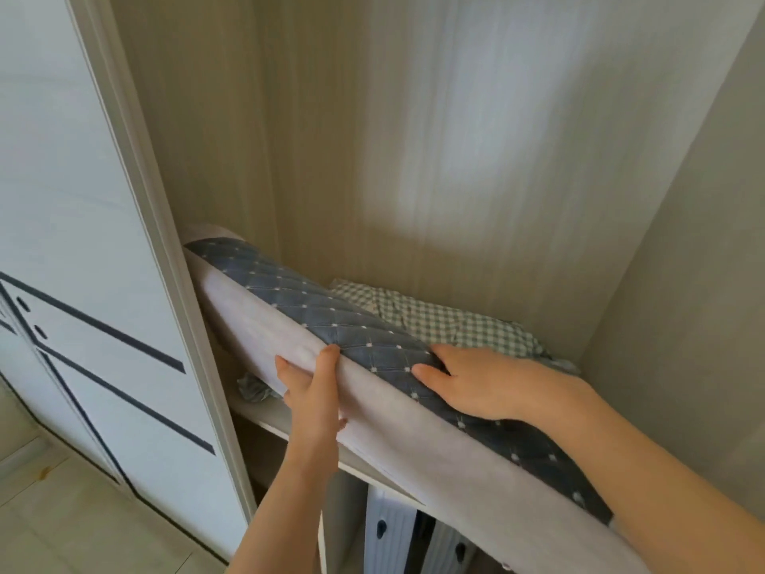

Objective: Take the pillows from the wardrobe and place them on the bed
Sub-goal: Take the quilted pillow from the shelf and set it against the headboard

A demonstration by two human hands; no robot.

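Observation:
A long pillow with a blue quilted top and a white side lies tilted across the wardrobe shelf, its near end sticking out past the shelf's front edge. My left hand grips its white front side from below, thumb on the upper seam. My right hand lies on the blue top with its fingers curled into the fabric. Behind the pillow is a green-and-white checked pillow or bedding, partly hidden.
The white sliding wardrobe door with dark stripes stands at the left. Beige wardrobe walls close in the back and right. Hanging clothes show below the shelf. A crumpled bit of cloth lies on the shelf's left.

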